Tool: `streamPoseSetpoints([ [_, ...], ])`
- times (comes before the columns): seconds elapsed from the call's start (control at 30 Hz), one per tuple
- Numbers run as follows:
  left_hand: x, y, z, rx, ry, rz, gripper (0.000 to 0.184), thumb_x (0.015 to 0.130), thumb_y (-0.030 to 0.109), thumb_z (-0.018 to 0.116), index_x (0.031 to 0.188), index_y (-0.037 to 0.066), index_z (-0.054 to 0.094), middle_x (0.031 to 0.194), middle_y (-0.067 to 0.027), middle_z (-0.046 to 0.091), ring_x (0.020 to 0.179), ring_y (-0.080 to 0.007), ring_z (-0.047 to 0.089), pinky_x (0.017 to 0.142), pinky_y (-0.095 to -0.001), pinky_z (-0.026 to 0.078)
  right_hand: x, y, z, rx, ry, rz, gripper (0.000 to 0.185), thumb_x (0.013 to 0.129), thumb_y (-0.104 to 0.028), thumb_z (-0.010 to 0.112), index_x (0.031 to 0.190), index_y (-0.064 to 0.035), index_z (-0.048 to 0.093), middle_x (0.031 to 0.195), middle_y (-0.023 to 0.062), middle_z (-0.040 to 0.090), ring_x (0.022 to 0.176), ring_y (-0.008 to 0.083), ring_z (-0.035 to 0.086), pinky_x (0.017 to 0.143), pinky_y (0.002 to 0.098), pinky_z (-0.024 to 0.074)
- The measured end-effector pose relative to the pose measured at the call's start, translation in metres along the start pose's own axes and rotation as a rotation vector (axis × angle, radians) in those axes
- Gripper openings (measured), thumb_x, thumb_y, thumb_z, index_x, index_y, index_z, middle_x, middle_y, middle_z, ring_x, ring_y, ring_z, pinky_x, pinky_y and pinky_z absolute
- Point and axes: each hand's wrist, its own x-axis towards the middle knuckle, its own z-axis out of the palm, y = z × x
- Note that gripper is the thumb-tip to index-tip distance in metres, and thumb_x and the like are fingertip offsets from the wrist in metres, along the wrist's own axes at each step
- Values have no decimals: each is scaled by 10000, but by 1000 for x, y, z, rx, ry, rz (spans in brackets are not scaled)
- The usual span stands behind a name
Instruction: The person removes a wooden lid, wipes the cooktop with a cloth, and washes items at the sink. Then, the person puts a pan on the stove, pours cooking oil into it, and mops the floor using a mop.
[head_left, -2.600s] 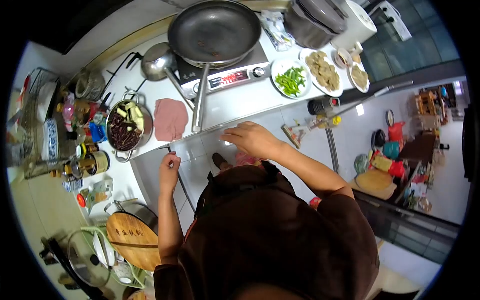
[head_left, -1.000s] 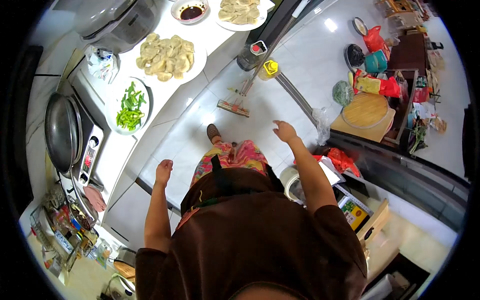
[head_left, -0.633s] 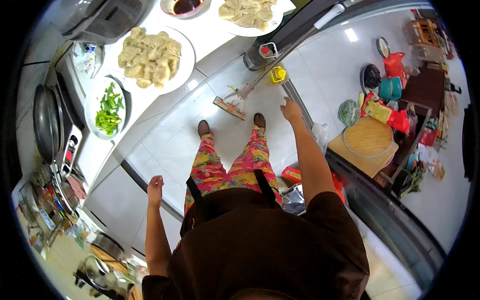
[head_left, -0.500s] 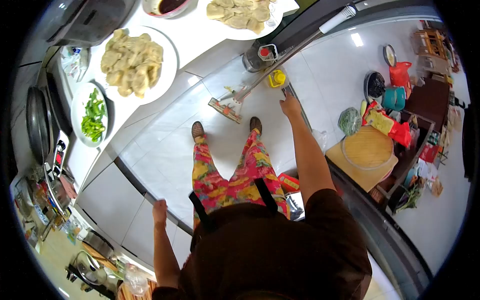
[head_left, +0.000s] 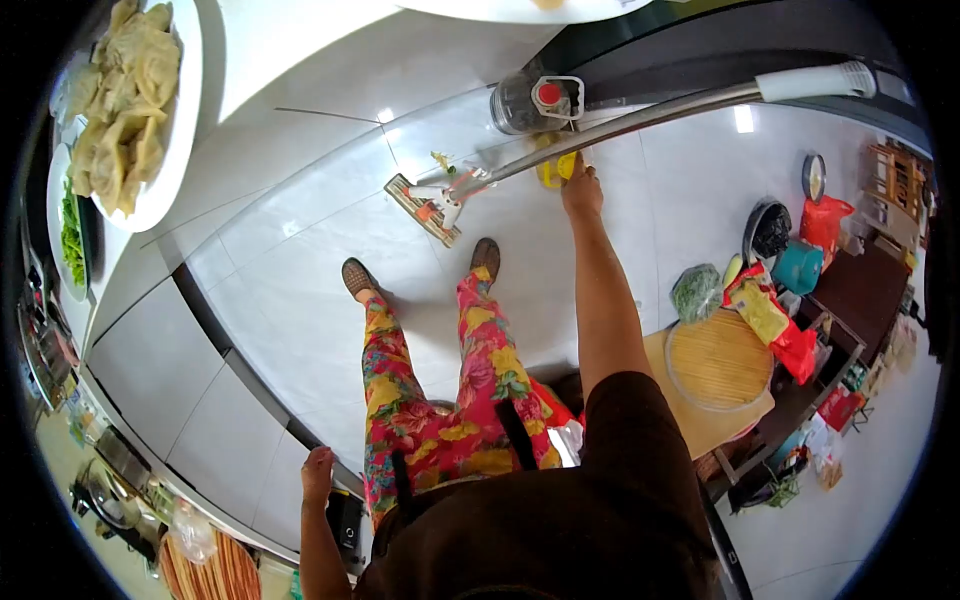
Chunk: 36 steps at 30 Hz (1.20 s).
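My right hand reaches forward over the floor, forefinger stretched out, with nothing visible in it. It overlaps the edge of a yellow-capped bottle; touch cannot be made out. Just above the fingertips runs the metal pole of a mop. The pole has a white grip at its upper right end, and its flat head lies on the floor. My left hand hangs low at the left by the cabinet fronts, its fingers curled in and nothing seen in them.
A large red-capped bottle stands beside the yellow-capped one. Plates of dumplings and chopped greens are on the counter at the left. To the right are a round wooden board, bags and a teal container.
The view has turned from the stove and counter toward the floor and come closer to the mop. My right hand has moved forward to near the pole and the yellow-capped bottle.
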Motion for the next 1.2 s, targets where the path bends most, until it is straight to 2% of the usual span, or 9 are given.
streamPoseSetpoints([
  [0.23, 3, -7, 13, 4, -42, -30, 221, 905, 179, 586, 1055, 21, 624, 903, -70, 664, 821, -150, 622, 753, -282, 493, 24, 8, 35, -224, 152, -195, 562, 855, -317, 584, 1266, 16, 392, 987, 159, 611, 865, 278, 653, 692, 367, 559],
  [0.43, 19, -22, 27, -81, -53, -14, 233, 911, 184, 585, 1076, 24, 623, 919, -69, 664, 840, -147, 617, 765, -284, 490, 24, 9, 36, -171, 104, -91, 483, 812, -340, 616, 1105, 6, 452, 922, 168, 634, 801, 304, 666, 694, 377, 557],
  [0.63, 9, 19, 26, 86, -55, 35, 255, 906, 200, 588, 1080, 17, 622, 932, -103, 673, 842, -172, 632, 765, -302, 497, -10, 10, 13, -69, -62, -30, 540, 770, -377, 651, 1124, -10, 473, 930, 190, 653, 836, 331, 666, 699, 423, 554],
  [0.87, 26, 79, 43, 120, 39, 182, 268, 887, 200, 605, 1078, 12, 616, 977, -162, 663, 866, -247, 651, 770, -339, 509, -113, 30, -37, -76, -61, -295, 582, 755, -359, 660, 1176, -10, 462, 867, 192, 636, 777, 358, 651, 664, 441, 544],
  [0.93, 16, 140, 58, 119, 115, 410, 317, 848, 160, 637, 1135, 32, 592, 1048, -170, 639, 922, -280, 635, 770, -363, 516, -151, 26, -68, -109, -68, -411, 606, 755, -371, 652, 1197, -6, 455, 859, 189, 633, 743, 344, 652, 641, 435, 543],
  [1.0, 10, 199, 70, 351, 220, 947, 452, 789, 135, 690, 1212, 67, 547, 1135, -138, 612, 961, -256, 621, 772, -370, 509, -188, 20, -100, -159, -66, -510, 628, 757, -402, 640, 1208, -7, 452, 857, 189, 631, 697, 332, 652, 615, 429, 542],
  [1.07, -26, 265, 80, 442, 233, 1089, 564, 760, 152, 707, 1282, 107, 498, 1294, -130, 514, 994, -296, 603, 773, -400, 519, -224, 10, -144, -195, -89, -604, 652, 757, -433, 631, 1215, -6, 449, 852, 186, 630, 659, 328, 650, 588, 430, 541],
  [1.13, -72, 313, 80, 495, 58, 1112, 586, 772, 185, 701, 1312, 142, 480, 1406, -139, 386, 975, -312, 605, 786, -400, 523, -267, -14, -212, -183, -129, -675, 648, 741, -415, 635, 1209, -3, 460, 814, 184, 621, 627, 326, 640, 557, 431, 531],
  [1.2, -100, 333, 80, 526, 52, 1368, 521, 804, 195, 668, 1292, 152, 493, 1441, -166, 313, 953, -316, 607, 783, -406, 527, -301, -26, -258, -122, -64, -806, 618, 719, -384, 644, 1165, 13, 484, 730, 167, 611, 565, 328, 622, 504, 425, 515],
])
